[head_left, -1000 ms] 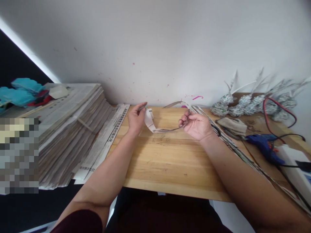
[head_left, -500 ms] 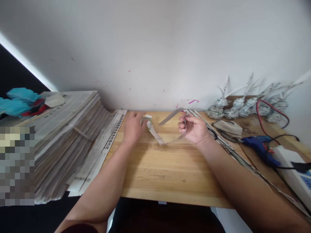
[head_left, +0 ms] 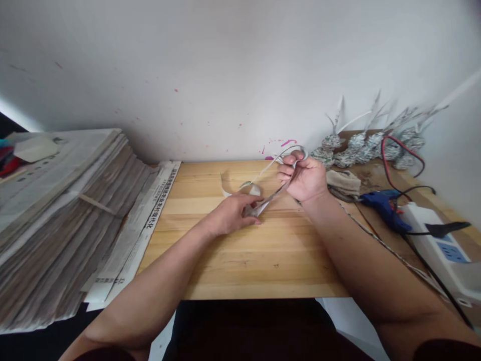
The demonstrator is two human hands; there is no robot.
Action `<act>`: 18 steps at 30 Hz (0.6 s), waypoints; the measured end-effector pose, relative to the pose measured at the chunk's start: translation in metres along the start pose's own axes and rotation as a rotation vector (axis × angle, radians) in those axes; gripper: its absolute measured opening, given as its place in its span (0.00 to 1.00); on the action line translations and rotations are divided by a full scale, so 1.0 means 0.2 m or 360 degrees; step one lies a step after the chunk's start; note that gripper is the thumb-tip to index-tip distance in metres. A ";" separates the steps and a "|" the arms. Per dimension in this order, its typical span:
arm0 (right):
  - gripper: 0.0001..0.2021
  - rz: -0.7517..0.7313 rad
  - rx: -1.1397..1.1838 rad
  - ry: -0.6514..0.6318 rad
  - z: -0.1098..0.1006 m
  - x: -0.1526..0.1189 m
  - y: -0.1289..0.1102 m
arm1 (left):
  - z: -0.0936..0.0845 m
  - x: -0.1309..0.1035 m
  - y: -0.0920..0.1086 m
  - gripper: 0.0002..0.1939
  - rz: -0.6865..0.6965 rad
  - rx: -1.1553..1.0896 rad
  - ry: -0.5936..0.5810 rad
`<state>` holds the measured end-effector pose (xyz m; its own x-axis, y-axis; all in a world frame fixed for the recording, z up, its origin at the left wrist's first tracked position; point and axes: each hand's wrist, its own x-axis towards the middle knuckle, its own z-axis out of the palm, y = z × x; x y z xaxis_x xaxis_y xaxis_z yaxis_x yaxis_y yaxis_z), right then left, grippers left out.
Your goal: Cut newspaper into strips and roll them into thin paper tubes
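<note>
A long, narrow strip of newspaper runs between both hands above the wooden tabletop. My right hand is closed on it, pinching it between thumb and fingers, with a small loop of the strip rising over the fingertips. Lower and to the left, my left hand has its thumb and fingers around another stretch of the strip. Beyond the left knuckles, a loose part of the strip curls up off the table.
Stacked newspapers and cut newspaper sheets lie on the left. At right are woven paper pieces, a folded cloth, a blue glue gun, a white power strip and thin paper cords. A wall stands behind.
My left hand has come rightward and closed on the strip near my right hand. The strip's curve has changed, with a loop now over the right fingertips. The view has shifted right.
</note>
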<state>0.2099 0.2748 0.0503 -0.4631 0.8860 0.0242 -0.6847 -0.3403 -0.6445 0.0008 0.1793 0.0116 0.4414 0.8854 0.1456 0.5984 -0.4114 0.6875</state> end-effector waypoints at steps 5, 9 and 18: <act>0.09 -0.0118 -0.0033 -0.0077 -0.03 0.00 -0.02 | -0.02 0.00 0.00 0.25 -0.0045 0.0095 0.0169; 0.09 -0.0195 -0.0099 -0.0139 -0.04 0.01 -0.02 | -0.01 0.01 -0.03 0.18 -0.0194 -0.0182 0.0269; 0.08 -0.0054 0.0128 -0.0086 -0.04 0.03 -0.01 | -0.03 0.02 -0.04 0.20 -0.0211 -0.0698 0.0187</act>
<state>0.2130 0.2837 0.0449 -0.4667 0.8801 0.0875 -0.7427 -0.3364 -0.5789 -0.0066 0.1871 0.0104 0.2862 0.9531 0.0983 0.2944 -0.1851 0.9376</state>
